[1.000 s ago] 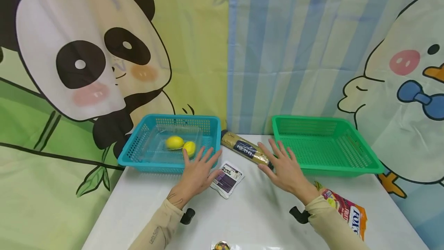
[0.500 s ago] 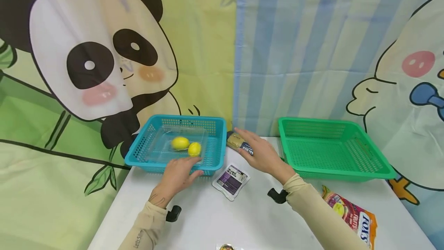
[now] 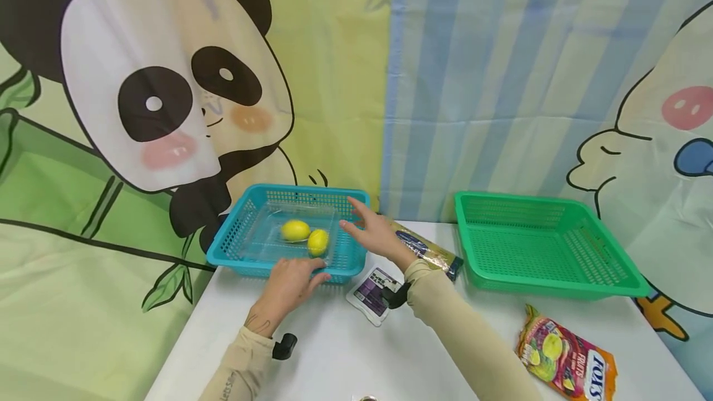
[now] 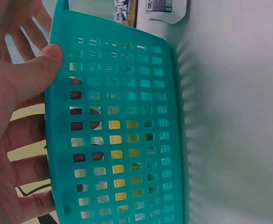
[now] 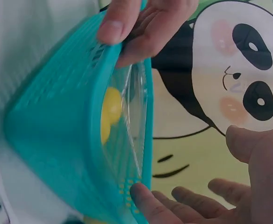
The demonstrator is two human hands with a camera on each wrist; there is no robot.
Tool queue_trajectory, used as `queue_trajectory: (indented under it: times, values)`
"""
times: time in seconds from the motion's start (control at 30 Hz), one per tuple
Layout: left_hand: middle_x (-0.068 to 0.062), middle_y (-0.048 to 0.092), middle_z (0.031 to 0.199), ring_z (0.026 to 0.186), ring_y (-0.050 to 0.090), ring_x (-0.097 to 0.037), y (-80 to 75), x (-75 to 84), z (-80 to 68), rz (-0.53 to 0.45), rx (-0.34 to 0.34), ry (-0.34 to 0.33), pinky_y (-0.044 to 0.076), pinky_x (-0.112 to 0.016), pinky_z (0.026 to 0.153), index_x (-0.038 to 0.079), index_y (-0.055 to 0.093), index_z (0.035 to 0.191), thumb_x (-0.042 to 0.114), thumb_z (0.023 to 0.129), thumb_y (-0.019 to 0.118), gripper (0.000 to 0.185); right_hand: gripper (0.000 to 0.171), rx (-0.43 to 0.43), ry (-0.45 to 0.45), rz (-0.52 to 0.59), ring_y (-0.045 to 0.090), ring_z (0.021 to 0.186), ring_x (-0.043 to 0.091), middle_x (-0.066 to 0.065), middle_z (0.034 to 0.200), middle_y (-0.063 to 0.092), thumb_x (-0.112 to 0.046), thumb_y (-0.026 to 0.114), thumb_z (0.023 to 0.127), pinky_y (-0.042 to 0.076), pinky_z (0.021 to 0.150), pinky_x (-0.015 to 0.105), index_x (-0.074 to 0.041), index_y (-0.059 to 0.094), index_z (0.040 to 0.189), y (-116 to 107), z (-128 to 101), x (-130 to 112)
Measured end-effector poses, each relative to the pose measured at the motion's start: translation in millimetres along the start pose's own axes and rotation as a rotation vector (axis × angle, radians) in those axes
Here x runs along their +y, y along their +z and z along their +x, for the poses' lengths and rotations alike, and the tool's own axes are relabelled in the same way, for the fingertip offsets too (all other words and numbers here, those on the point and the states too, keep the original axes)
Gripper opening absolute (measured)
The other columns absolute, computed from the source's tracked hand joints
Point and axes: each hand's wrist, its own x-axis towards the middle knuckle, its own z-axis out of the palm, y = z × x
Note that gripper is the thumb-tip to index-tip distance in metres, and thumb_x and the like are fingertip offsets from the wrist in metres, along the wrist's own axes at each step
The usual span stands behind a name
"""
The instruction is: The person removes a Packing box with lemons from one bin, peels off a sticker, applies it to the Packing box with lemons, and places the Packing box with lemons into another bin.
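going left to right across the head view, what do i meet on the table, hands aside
Blue basket with two lemons inside, white and purple packet, gold pack, green basket. The red bag overlaps the green basket's span, so I leave it out.

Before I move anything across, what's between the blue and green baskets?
In the head view: a gold packet, partly hidden by the right hand; a purple-labelled pouch lies lower in the picture.

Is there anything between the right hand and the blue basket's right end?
Nothing visible: in the head and right wrist views, no object stands between the right hand and that end of the blue basket. The gold packet lies on the table.
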Motion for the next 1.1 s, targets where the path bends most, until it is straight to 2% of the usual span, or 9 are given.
queue_trajectory:
  times: [0.2, 0.4, 0.63, 0.8, 0.93, 1.1]
  values:
    - [-0.005, 0.079, 0.102, 0.092, 0.074, -0.031, 0.0, 0.6, -1.1, 0.007, -0.017, -0.012, 0.054, -0.056, 0.081, 0.016, 0.077, 0.11, 0.04, 0.092, 0.072, 0.031, 0.077, -0.03, 0.164, 0.206, 0.041, 0.144, 0.042, 0.017, 0.163, 0.034, -0.049, 0.056, 0.101, 0.043, 0.111, 0.058, -0.02, 0.021, 0.163, 25, 21, -3]
    - [-0.006, 0.079, 0.105, 0.094, 0.074, -0.032, -0.9, 1.1, -0.3, -0.009, -0.022, -0.032, 0.054, -0.058, 0.083, 0.016, 0.077, 0.112, 0.04, 0.092, 0.072, 0.032, 0.074, -0.014, 0.277, 0.281, 0.031, 0.15, 0.041, 0.012, 0.169, 0.021, -0.041, 0.056, 0.103, 0.041, 0.11, 0.062, -0.016, 0.02, 0.163, 44, 40, -3]
    - [-0.007, 0.079, 0.102, 0.093, 0.074, -0.032, -2.2, 2.8, 1.2, -0.015, -0.031, -0.019, 0.055, -0.057, 0.083, 0.014, 0.077, 0.11, 0.037, 0.091, 0.073, 0.03, 0.075, -0.021, 0.409, 0.346, 0.03, 0.148, 0.047, 0.014, 0.169, 0.017, -0.034, 0.058, 0.103, 0.044, 0.098, 0.073, -0.019, 0.016, 0.163, 59, 52, 6]
    - [-0.008, 0.078, 0.103, 0.094, 0.073, -0.032, -1.4, 4.6, 1.0, -0.03, -0.056, -0.04, 0.054, -0.058, 0.086, 0.014, 0.076, 0.112, 0.037, 0.091, 0.073, 0.031, 0.081, -0.064, 0.428, 0.402, 0.031, 0.145, 0.053, 0.015, 0.171, 0.008, -0.028, 0.059, 0.102, 0.048, 0.09, 0.074, -0.024, 0.007, 0.164, 64, 53, 10]
    - [-0.007, 0.078, 0.103, 0.094, 0.073, -0.032, -2.5, 4.9, 1.7, -0.039, -0.061, -0.047, 0.053, -0.059, 0.087, 0.014, 0.076, 0.113, 0.037, 0.092, 0.072, 0.031, 0.086, -0.059, 0.414, 0.425, 0.034, 0.143, 0.054, 0.016, 0.171, 0.003, -0.026, 0.059, 0.103, 0.053, 0.085, 0.07, -0.03, -0.001, 0.164, 66, 55, 12]
    - [-0.007, 0.078, 0.103, 0.094, 0.073, -0.031, -2.9, 4.0, 2.8, -0.044, -0.063, -0.045, 0.052, -0.059, 0.087, 0.014, 0.076, 0.112, 0.036, 0.093, 0.071, 0.03, 0.086, -0.048, 0.38, 0.427, 0.04, 0.139, 0.053, 0.015, 0.171, 0.007, -0.023, 0.062, 0.101, 0.059, 0.078, 0.062, -0.032, 0.004, 0.164, 70, 58, 15]
